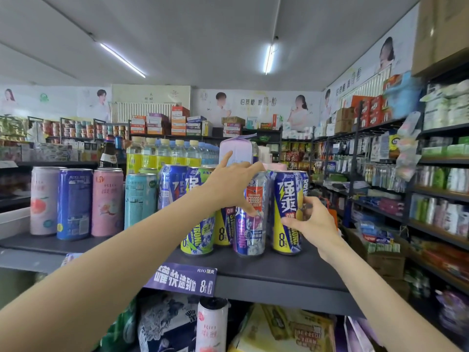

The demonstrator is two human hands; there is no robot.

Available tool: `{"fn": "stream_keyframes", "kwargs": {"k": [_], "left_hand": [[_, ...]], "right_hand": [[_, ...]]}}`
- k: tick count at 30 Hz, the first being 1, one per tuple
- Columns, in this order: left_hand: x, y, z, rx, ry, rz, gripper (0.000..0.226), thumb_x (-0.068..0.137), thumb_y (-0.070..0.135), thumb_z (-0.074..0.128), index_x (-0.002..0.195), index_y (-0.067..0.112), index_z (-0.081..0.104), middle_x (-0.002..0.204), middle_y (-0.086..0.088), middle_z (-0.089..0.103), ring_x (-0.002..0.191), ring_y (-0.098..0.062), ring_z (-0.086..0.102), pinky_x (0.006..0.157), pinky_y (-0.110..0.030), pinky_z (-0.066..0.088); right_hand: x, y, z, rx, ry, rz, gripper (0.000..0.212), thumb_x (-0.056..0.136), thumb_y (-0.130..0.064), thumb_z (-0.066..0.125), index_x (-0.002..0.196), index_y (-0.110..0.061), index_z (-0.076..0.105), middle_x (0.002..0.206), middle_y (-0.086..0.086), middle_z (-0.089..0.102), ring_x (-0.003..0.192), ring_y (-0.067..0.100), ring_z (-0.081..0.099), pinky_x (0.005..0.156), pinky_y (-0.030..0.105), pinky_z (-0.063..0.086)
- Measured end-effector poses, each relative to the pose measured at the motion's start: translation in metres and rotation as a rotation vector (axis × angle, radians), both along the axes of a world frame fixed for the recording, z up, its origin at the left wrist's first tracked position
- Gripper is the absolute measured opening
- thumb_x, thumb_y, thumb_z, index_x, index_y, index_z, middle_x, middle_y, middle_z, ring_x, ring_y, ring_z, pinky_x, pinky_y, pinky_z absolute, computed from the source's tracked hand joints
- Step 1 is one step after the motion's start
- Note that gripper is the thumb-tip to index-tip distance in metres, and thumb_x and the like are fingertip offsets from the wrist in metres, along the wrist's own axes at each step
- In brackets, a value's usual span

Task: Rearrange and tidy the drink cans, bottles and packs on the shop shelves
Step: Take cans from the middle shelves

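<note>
Hands: left [232,185] grips purple can [250,224], right [311,219] yellow-blue can [288,212].

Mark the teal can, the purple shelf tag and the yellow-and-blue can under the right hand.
teal can [140,199]: head view, mid body.
shelf tag [181,279]: head view, centre of print.
yellow-and-blue can [286,199]: head view, front label.

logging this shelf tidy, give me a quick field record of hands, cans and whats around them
left hand: grip around the purple can, thumb on its front
right hand: grip on the yellow and blue can
both cans: upright on the dark shelf, side by side
left of them: pink can, blue can, teal can, upright in a row
behind: water bottles
shelf edge: purple price sign
</note>
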State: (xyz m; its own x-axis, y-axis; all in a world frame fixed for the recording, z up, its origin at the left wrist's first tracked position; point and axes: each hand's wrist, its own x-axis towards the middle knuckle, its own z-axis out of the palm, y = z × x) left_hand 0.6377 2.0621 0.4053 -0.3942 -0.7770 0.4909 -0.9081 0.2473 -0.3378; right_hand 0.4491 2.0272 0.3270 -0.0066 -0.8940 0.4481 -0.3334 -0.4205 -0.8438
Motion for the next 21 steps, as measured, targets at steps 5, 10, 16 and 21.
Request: {"fn": "stream_keyframes", "kwargs": {"k": [5,10,16,21], "left_hand": [[-0.024,-0.020,0.002,-0.024,-0.080,0.112,0.099,0.066,0.062,0.069,0.140,0.014,0.022,0.133,-0.008,0.048,0.124,-0.026,0.047,0.114,-0.047,-0.008],[-0.039,-0.038,-0.002,-0.027,-0.043,0.164,0.098,0.069,0.057,0.069,0.140,0.010,0.019,0.139,-0.010,0.041,0.129,-0.026,0.041,0.116,-0.047,-0.003],[-0.032,-0.038,-0.006,-0.098,-0.102,0.136,0.092,0.078,0.062,0.057,0.143,0.010,0.017,0.147,-0.009,0.032,0.139,-0.025,0.025,0.115,-0.049,-0.003],[0.006,-0.007,-0.002,-0.476,0.059,-0.096,0.043,0.090,0.039,0.041,0.122,0.012,0.051,0.121,-0.006,0.058,0.118,-0.026,0.049,0.112,-0.044,0.017]], "right_hand": [[-0.015,-0.010,-0.007,-0.063,0.067,-0.166,0.056,0.070,-0.019,0.081,0.104,-0.019,0.037,0.118,0.011,0.056,0.106,0.025,0.054,0.092,0.042,0.046],[-0.013,-0.013,-0.008,-0.085,0.112,-0.174,0.063,0.065,-0.027,0.084,0.105,-0.024,0.036,0.116,0.008,0.056,0.108,0.024,0.053,0.093,0.044,0.046],[-0.009,-0.008,-0.014,-0.067,0.060,-0.209,0.063,0.067,-0.028,0.083,0.113,-0.020,0.039,0.120,0.008,0.055,0.111,0.023,0.054,0.094,0.043,0.046],[0.019,0.011,-0.011,-0.274,0.141,-0.432,0.074,0.076,-0.019,0.076,0.134,-0.010,0.032,0.133,0.015,0.032,0.122,0.032,0.037,0.097,0.040,0.034]]}}
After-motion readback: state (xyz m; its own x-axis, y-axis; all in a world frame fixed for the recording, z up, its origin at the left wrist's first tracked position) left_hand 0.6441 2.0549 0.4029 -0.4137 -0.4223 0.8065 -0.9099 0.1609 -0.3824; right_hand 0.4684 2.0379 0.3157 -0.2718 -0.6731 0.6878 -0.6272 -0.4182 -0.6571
